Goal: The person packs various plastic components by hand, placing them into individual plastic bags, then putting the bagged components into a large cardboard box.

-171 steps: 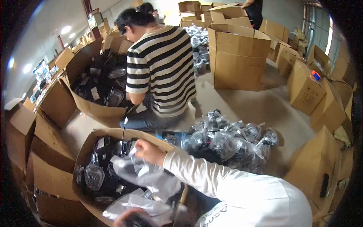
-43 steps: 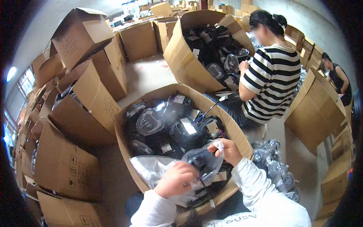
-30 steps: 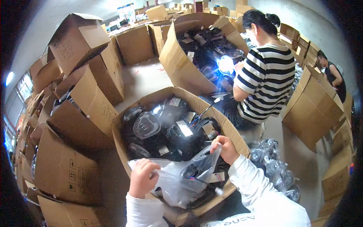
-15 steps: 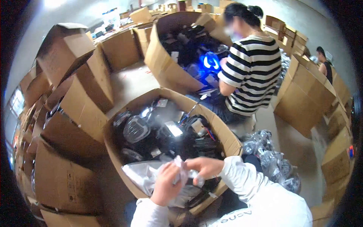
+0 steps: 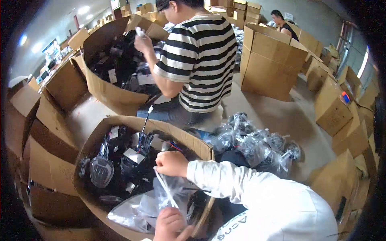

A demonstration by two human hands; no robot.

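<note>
Clear plastic bag (image 5: 166,193), over the near part of a cardboard box (image 5: 197,142), is pinched at its top by the right hand (image 5: 173,163); the left hand (image 5: 169,224), half curled, meets its lower end, whether gripping I cannot tell.

The right hand (image 5: 172,163) pinches a clear bag (image 5: 167,192) over an open carton (image 5: 179,131); the left hand (image 5: 171,223) is beside it.
</note>
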